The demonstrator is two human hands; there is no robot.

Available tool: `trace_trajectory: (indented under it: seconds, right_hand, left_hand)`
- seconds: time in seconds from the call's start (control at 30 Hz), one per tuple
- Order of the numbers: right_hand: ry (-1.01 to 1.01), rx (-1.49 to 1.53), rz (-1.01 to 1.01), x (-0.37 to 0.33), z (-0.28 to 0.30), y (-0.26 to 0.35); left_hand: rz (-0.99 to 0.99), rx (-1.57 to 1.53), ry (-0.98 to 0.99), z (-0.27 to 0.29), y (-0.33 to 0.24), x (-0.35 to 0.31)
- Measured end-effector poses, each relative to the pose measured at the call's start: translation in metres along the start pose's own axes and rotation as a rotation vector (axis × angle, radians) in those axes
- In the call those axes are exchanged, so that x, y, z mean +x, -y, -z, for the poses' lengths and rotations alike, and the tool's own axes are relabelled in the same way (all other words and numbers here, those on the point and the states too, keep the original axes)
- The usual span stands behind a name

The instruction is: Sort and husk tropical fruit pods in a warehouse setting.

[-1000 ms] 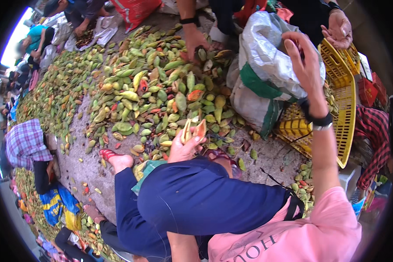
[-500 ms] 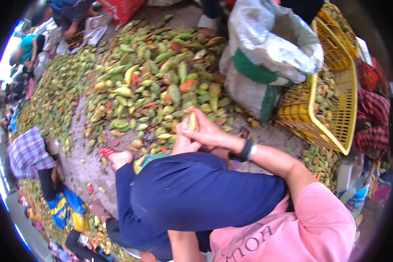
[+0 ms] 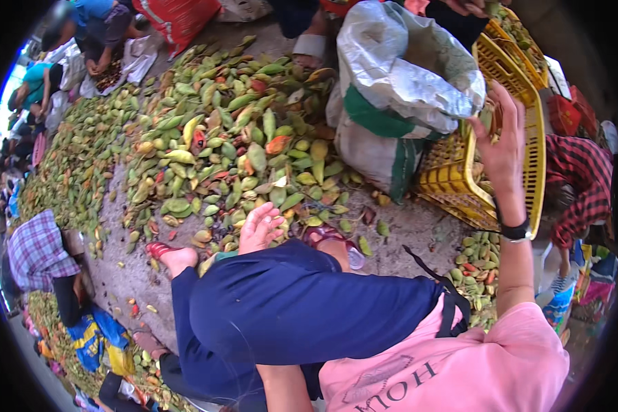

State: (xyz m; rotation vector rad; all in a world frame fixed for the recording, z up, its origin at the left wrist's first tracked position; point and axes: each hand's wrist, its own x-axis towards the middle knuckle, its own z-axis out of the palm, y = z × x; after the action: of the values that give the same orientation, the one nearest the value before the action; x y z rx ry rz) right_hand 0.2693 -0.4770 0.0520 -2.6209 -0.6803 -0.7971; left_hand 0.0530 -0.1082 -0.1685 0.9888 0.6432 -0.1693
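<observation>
My right hand is stretched out over the yellow plastic crate, fingers apart, beside the mouth of a white woven sack with a green band. Greenish-brown pieces inside the crate show behind the fingers; whether a fingertip touches any of them is unclear. My left hand rests just beyond my raised knee, palm partly up with loosely bent, separated fingers and nothing visible in it. Past it spreads a heap of green, yellow and reddish pods on the ground.
Smaller pods lie below the crate. A red sack stands at the back. People sit around the heap: one in a checked purple shirt at left, another in red-and-black checks at right. A blue and yellow bag lies lower left.
My hands were together at a pod above my knee. Now they are apart: the right has swung right to the crate, while the left stays near the knee with its fingers loosened.
</observation>
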Motion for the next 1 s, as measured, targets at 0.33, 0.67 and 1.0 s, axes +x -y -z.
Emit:
trace_trajectory:
  seconds: [0.33, 0.67, 1.0]
  right_hand:
    - [0.582, 0.673, 0.206, -0.067, -0.192, 0.125]
    - [0.515, 0.669, 0.289, -0.065, -0.334, 0.188]
    - [0.636, 1.321, 0.008, -0.122, -0.202, 0.229]
  left_hand:
    - [0.032, -0.290, -0.012, 0.051, 0.035, -0.013]
    - [0.020, -0.173, -0.084, 0.027, 0.017, -0.008]
    - [-0.259, -0.228, -0.096, -0.022, 0.007, 0.006]
